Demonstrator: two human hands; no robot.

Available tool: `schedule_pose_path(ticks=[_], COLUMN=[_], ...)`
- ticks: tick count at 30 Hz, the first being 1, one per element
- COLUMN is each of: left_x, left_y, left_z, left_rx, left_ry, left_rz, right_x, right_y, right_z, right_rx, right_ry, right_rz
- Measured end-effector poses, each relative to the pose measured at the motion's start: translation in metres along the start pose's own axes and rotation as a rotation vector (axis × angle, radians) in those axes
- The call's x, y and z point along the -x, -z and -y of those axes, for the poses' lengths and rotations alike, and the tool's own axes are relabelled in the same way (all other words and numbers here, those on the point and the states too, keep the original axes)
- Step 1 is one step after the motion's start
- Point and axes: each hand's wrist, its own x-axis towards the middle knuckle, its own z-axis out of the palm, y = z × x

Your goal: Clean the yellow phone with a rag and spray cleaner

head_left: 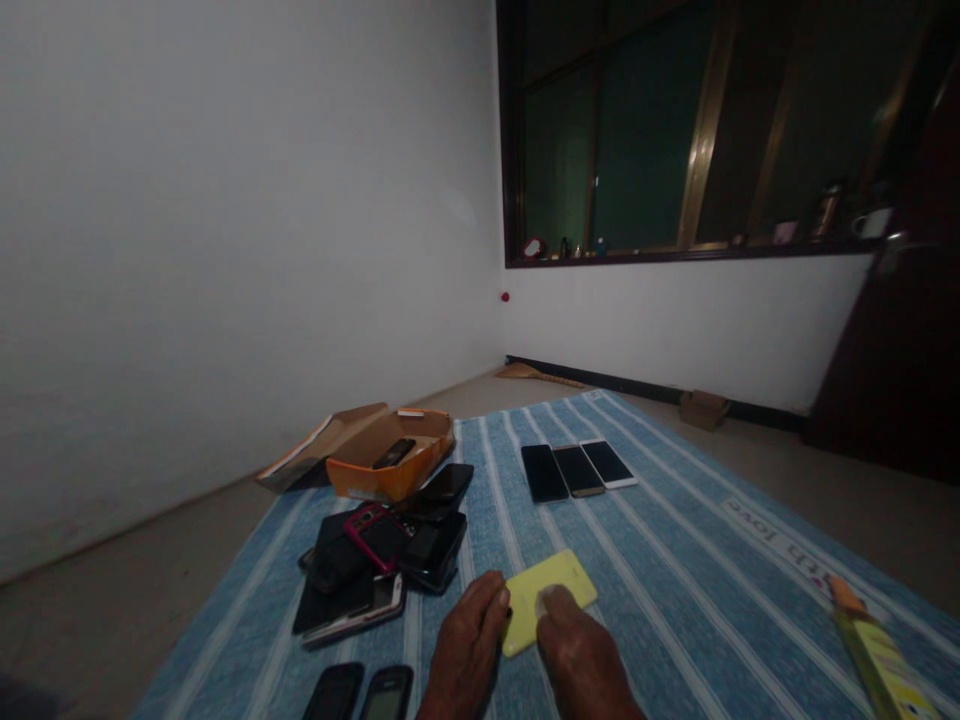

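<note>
A yellow phone [568,577] lies tilted on the blue striped cloth, its plain yellow side facing up. My left hand [466,632] grips its left edge, fingers pressed together. On the phone's face rests my right hand [581,650], closed, with a pale patch at its fingertips; whether that is a small wipe or part of the hand I cannot make out. Left of my hands is a heap of dark phones [341,555] with a pink-framed phone [377,535] on top. Two keypad phones [388,692] lie at the front edge of view.
An open orange box [386,482] with a phone inside stands behind the heap. Three phones [577,470] lie in a row farther back on the striped cloth [675,560]. At the right is a yellow-labelled bottle [885,660] with an orange cap. A white wall borders the left.
</note>
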Motion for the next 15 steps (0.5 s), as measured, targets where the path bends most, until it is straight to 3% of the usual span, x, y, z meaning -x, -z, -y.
schedule_pose_path(ticks=[4,7,11,15], left_x=[0.0,0.0,0.0,-0.001], left_y=[0.001,0.002,0.002,0.002], left_z=[-0.005,-0.005,0.002,0.012], left_rx=[0.024,0.05,0.076,0.111], left_ry=[0.007,0.028,0.07,0.099], left_rz=[0.009,0.003,-0.003,-0.037], right_x=[0.001,0.001,0.002,0.001], right_y=[-0.008,-0.017,-0.035,-0.051], right_z=[0.01,0.021,0.037,0.046], right_rx=[-0.039,-0.154,-0.227,-0.22], right_ry=[0.016,0.034,-0.097,0.094], right_rz=[-0.089,-0.041,-0.025,-0.107])
